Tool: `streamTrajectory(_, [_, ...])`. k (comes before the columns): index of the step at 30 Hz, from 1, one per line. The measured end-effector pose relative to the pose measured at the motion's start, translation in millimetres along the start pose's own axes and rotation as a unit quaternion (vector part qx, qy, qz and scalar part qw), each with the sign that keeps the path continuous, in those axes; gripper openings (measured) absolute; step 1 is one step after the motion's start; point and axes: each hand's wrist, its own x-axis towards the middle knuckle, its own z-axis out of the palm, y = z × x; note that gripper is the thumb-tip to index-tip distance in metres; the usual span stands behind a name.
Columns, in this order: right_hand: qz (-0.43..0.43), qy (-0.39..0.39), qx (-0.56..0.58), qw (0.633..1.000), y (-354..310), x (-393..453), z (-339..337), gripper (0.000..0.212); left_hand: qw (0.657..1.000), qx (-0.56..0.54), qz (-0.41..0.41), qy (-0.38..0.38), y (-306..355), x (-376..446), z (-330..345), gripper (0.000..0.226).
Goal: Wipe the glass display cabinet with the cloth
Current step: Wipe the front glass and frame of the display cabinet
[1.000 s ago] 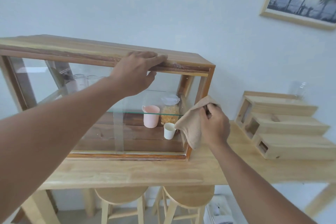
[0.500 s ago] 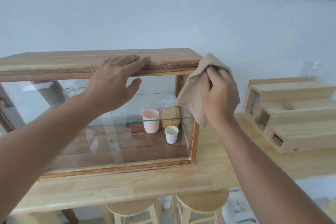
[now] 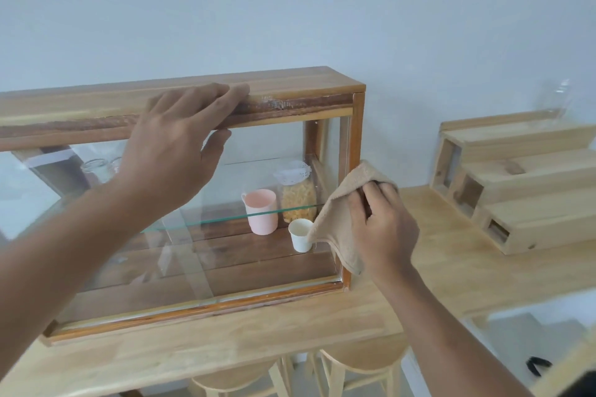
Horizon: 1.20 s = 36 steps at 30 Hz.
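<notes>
Against a pale wall, the cabinet (image 3: 180,203) sits on the bench's back edge; the right hand (image 3: 383,222), fingers clamped on the cloth (image 3: 342,219), has dropped to mid-post, wiping downward, while the left hand (image 3: 174,151), fingers spread, steadies the top.

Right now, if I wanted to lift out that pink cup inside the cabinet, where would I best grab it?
Probably by its handle. The pink cup stands upright on the cabinet floor, handle pointing left, with a jar close on its right. So come from the left; the front glass blocks a straight reach.
</notes>
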Motion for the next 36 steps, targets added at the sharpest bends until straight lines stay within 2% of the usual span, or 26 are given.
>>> streamTrajectory(4, [-0.075,0.127,-0.068,0.987,-25.5,20.8,-17.6,0.011,0.999,-0.009,0.004,0.040,-2.5,-0.9,8.3,0.056])
streamTrajectory(6, [-0.108,0.158,-0.085,0.978,-56.1,30.4,-20.3,0.012,0.998,-0.011,0.009,0.053,-4.6,-1.0,11.4,0.057])
streamTrajectory(12, [-0.076,0.090,-0.059,0.991,-142.8,23.8,13.5,0.004,0.996,-0.023,0.066,0.058,-22.0,0.3,10.9,0.064])
streamTrajectory(15, [-0.102,0.101,-0.074,0.987,-164.3,9.6,25.1,0.006,0.993,-0.050,0.093,0.052,-32.2,-0.9,6.6,0.065])
streamTrajectory(19, [-0.124,0.095,-0.092,0.983,-149.4,2.5,31.0,0.007,0.990,-0.080,0.103,0.052,-53.7,-12.0,-1.5,0.059])
streamTrajectory(24, [-0.026,0.077,-0.090,0.993,-100.3,16.2,9.6,0.020,0.988,-0.075,0.115,0.068,-76.2,-24.3,-6.5,0.056])
streamTrajectory(31, [0.015,0.040,-0.076,0.996,-80.0,14.8,0.5,0.031,0.988,-0.118,0.082,0.062,-69.1,-23.4,-4.4,0.054])
streamTrajectory(33, [0.017,0.033,-0.084,0.996,-76.1,4.6,2.0,0.030,0.988,-0.118,0.078,0.059,-68.4,-23.4,-4.7,0.055])
streamTrajectory(36, [-0.016,0.026,-0.112,0.993,-70.6,-15.5,10.4,0.015,0.988,-0.124,0.073,0.051,-66.6,-23.3,-5.4,0.055])
